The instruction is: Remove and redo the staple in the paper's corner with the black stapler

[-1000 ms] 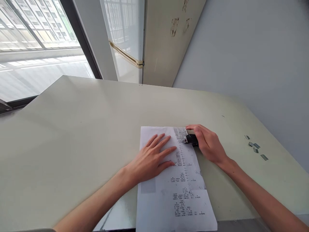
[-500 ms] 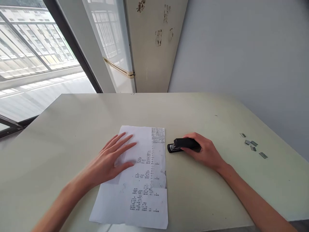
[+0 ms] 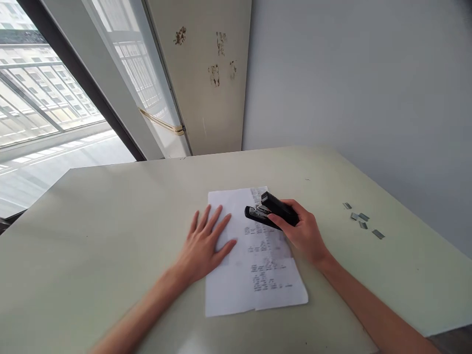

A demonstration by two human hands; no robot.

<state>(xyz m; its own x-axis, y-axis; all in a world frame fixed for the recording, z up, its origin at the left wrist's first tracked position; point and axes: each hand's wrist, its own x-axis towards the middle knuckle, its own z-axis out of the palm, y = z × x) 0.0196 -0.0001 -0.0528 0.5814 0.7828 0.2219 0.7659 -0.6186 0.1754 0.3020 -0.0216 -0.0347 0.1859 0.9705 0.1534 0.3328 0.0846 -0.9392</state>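
Printed paper sheets [image 3: 230, 290] lie on the pale table [image 3: 110, 236]. My left hand [image 3: 204, 246] rests flat on their left side, fingers spread, holding nothing. A black stapler [image 3: 278, 209] is gripped in my right hand [image 3: 306, 231], with the thumb on the near side. Its jaws are apart, and it sits over the upper right part of the sheets, hiding some of the print. Whether its base touches the paper I cannot tell.
Several small grey strips of staples [image 3: 363, 225] lie on the right of the table. Behind the far edge stand a fridge-like cabinet [image 3: 206, 113] and a grey wall [image 3: 332, 88]. A window [image 3: 40, 93] is at the far left.
The stapler has moved from beside the sheets to over their upper right part, its jaws now wider apart. The sheets have turned and, with my left hand, sit further right as the view shifted.
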